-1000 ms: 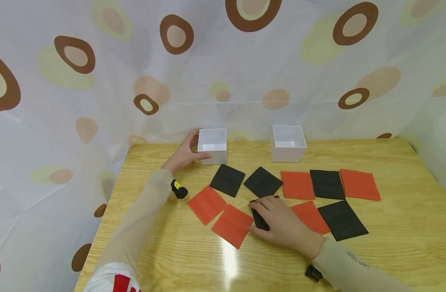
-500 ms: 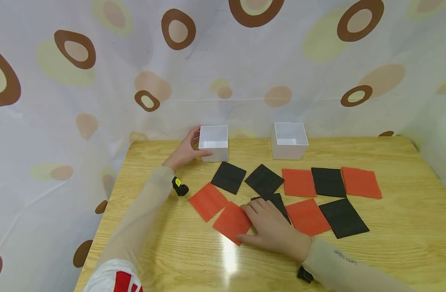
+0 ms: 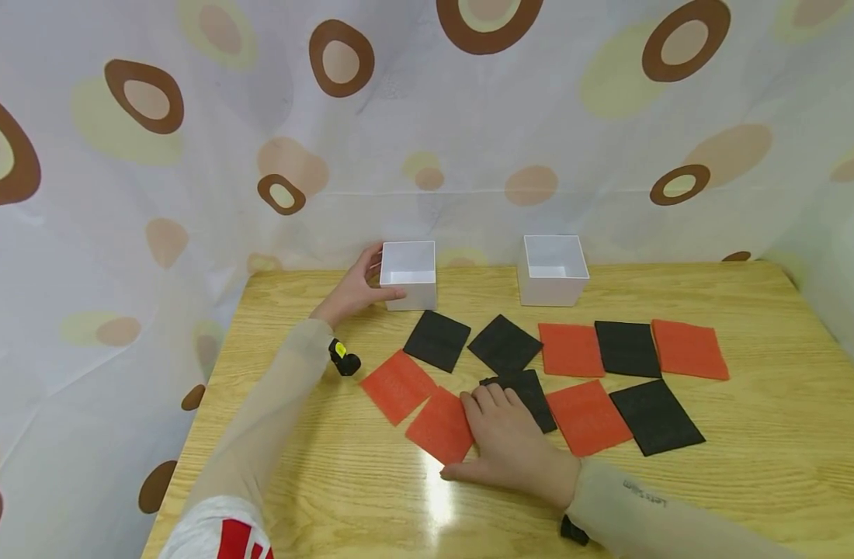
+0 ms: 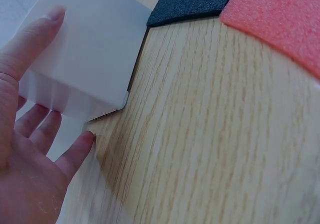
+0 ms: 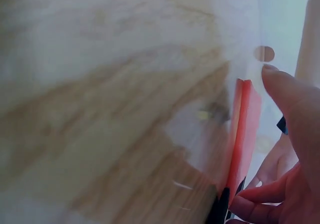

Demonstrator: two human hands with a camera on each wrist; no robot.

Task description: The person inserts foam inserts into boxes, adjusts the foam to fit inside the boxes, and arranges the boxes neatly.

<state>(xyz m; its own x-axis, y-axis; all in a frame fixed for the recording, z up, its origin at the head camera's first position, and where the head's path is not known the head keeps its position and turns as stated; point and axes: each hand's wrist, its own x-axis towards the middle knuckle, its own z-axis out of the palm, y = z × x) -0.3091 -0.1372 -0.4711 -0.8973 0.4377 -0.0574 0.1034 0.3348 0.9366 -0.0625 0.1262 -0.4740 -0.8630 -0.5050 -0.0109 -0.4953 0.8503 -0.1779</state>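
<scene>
In the head view my left hand (image 3: 353,295) holds the left white box (image 3: 411,297) at its left front corner. Its thumb lies against the front wall and the other fingers reach along the left side, as the left wrist view shows too. Farther forward on the table, my right hand (image 3: 514,450) hovers low over or rests on the right part of a red foam square (image 3: 437,427), with thumb and fingers spread apart. Its fingertips are by the square's upper right edge. A black square (image 3: 535,400) lies partly beneath the same hand's fingers.
A second white box (image 3: 553,291) stands at the back right. Around the hands lie more flat squares, among them a black one (image 3: 437,341), a red one (image 3: 397,386) and several to the right. A patterned curtain (image 3: 427,116) backs the wooden table (image 3: 315,481).
My right hand has moved left from the black square to the red square, uncovering most of the black one, which lies farther right than before. The left hand stays at the box.
</scene>
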